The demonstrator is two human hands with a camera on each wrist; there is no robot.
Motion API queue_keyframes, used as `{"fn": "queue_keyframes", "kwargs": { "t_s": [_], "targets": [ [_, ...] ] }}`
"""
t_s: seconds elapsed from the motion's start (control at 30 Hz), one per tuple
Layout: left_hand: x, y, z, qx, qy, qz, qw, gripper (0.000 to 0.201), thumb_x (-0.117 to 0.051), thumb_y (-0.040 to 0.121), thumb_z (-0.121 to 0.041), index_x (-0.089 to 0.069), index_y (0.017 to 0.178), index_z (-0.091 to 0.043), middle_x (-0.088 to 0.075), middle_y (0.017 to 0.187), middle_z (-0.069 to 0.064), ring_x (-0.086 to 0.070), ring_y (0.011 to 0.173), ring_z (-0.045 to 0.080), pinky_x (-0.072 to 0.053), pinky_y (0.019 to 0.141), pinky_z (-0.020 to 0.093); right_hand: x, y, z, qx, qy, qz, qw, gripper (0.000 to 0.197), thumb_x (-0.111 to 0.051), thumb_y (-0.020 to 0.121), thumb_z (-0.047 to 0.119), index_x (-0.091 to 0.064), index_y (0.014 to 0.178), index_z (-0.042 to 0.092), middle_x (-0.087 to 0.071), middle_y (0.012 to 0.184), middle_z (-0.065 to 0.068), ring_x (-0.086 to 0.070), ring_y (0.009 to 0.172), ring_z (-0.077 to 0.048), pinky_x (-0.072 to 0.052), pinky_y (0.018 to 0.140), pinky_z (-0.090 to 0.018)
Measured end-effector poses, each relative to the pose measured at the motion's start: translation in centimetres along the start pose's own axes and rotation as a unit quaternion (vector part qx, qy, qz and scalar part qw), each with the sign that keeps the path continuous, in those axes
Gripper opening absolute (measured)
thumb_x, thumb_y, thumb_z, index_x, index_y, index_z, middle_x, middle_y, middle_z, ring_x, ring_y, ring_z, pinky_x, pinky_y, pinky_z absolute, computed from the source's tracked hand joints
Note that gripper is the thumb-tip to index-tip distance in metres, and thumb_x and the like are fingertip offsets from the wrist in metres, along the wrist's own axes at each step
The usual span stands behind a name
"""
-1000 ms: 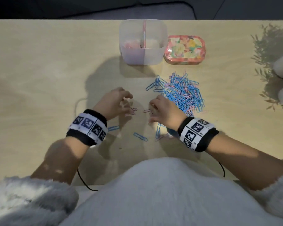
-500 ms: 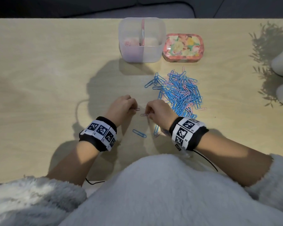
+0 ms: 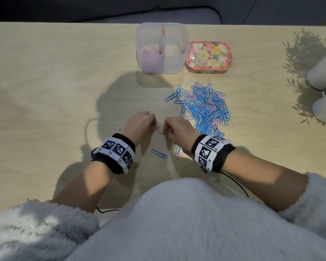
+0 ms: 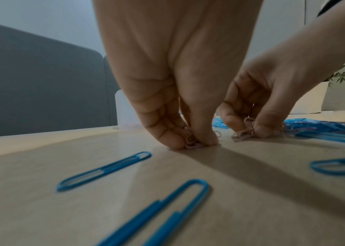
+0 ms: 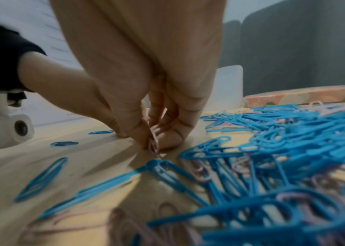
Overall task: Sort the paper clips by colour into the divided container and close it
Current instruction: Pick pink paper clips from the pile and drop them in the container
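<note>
A heap of blue and pink paper clips [image 3: 205, 106] lies right of centre on the wooden table. The clear divided container [image 3: 162, 48] stands open at the back, with pink clips [image 3: 148, 50] in its left half. My left hand [image 3: 152, 120] pinches small pink clips [image 4: 193, 144] against the table. Close beside it, my right hand [image 3: 167, 129] pinches pink clips [image 5: 154, 141] too. A loose blue clip [image 3: 159, 154] lies between my wrists; two more blue clips [image 4: 104, 170] show in the left wrist view.
A floral lid [image 3: 208, 57] lies right of the container. White pots [image 3: 322, 76] with plant shadows stand at the right edge. A dark sofa sits beyond the table's far edge.
Both hands have drawn closer together near the table's front. The left hand's fingers have closed on pink clips.
</note>
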State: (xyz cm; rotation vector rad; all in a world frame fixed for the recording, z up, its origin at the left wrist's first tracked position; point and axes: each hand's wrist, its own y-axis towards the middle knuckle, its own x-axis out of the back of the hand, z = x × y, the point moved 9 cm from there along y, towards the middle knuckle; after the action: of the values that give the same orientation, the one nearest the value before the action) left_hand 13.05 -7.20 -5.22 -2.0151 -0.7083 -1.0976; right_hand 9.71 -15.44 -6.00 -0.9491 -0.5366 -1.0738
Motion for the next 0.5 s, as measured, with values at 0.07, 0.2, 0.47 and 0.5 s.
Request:
{"fn": "queue_keyframes", "kwargs": {
  "t_s": [0.07,0.2,0.47,0.5],
  "targets": [
    [-0.3,0.3,0.5,0.015,0.015,0.025,0.999,0.017,-0.054,0.087,-0.010,-0.059,0.101,0.000,-0.059,0.104,0.020,-0.054,0.100,0.035,-0.036,0.083,0.035,-0.3,0.0,-0.1,0.010,-0.007,0.008,1.000,0.017,-0.050,0.081,0.002,-0.064,0.091,0.005,-0.063,0.098,-0.016,-0.056,0.096,-0.031,-0.030,0.070,-0.026],
    [-0.4,0.4,0.5,-0.007,0.122,0.057,0.991,0.019,-0.072,0.074,-0.006,-0.060,0.089,-0.005,-0.061,0.093,0.014,-0.057,0.084,0.030,-0.037,0.076,0.028,0.3,0.4,-0.6,0.017,0.031,0.013,0.999,0.015,-0.056,0.076,0.001,-0.068,0.085,0.003,-0.066,0.087,-0.013,-0.058,0.079,-0.020,-0.033,0.068,-0.021],
    [-0.3,0.1,0.5,-0.006,0.126,0.059,0.990,0.026,-0.036,0.095,-0.020,-0.050,0.109,-0.003,-0.056,0.106,0.014,-0.052,0.098,0.030,-0.040,0.084,0.035,11.9,5.9,0.6,-0.018,0.188,-0.081,0.979,0.010,-0.061,0.080,-0.003,-0.065,0.078,0.007,-0.058,0.056,0.004,-0.056,0.044,-0.003,-0.047,0.045,-0.015],
    [-0.1,0.2,0.3,-0.014,0.118,0.042,0.992,0.032,-0.028,0.098,-0.020,-0.049,0.113,-0.002,-0.054,0.111,0.016,-0.050,0.103,0.031,-0.038,0.088,0.036,13.4,7.1,0.9,-0.024,0.203,-0.099,0.974,0.012,-0.062,0.080,-0.002,-0.063,0.073,0.008,-0.058,0.051,0.006,-0.056,0.041,0.001,-0.046,0.042,-0.014]
  ]
}}
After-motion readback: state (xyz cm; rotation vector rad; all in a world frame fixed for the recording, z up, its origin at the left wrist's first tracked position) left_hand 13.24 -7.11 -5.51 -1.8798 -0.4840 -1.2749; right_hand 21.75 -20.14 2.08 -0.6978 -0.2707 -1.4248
